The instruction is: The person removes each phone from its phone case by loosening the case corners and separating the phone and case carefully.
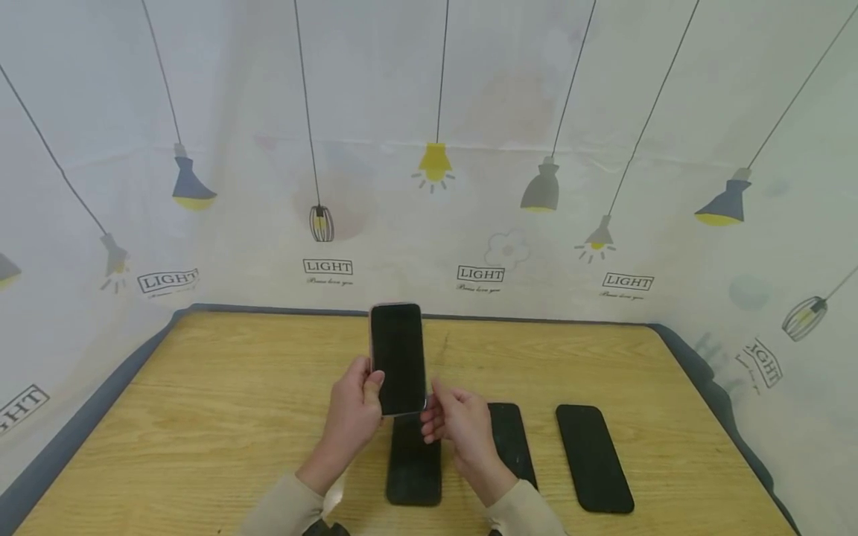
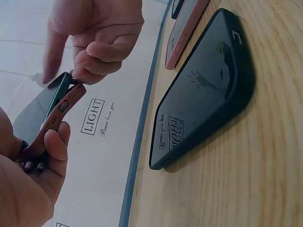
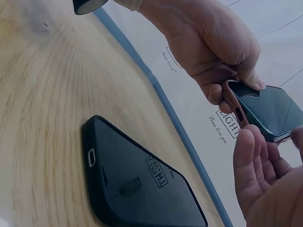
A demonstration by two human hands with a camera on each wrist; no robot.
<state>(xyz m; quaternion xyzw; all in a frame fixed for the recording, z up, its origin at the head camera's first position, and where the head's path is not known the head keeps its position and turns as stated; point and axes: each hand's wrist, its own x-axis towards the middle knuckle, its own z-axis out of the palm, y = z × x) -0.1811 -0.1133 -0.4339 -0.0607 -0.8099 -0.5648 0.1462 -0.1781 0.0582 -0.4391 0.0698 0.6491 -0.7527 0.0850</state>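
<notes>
My left hand (image 1: 354, 402) grips a dark-screened phone (image 1: 398, 357) held upright above the table, its thumb on the side edge. A reddish-brown phone case (image 2: 61, 109) is around the phone. In the left wrist view, one bottom corner of the case stands apart from the phone's dark green edge. At that corner, my right hand (image 1: 465, 428) has its fingers curled against the case, and its thumb is extended near the phone. The right wrist view shows the right fingertips (image 3: 252, 133) touching the case's lower edge. Part of the right thumb is cut off there.
On the wooden table (image 1: 234, 417) lie a dark-cased phone (image 1: 413, 469) just below the held one, a second phone (image 1: 515, 439) partly behind the right hand, and a black phone (image 1: 594, 458) farther right. A printed lamp-pattern cloth (image 1: 395, 223) surrounds the table.
</notes>
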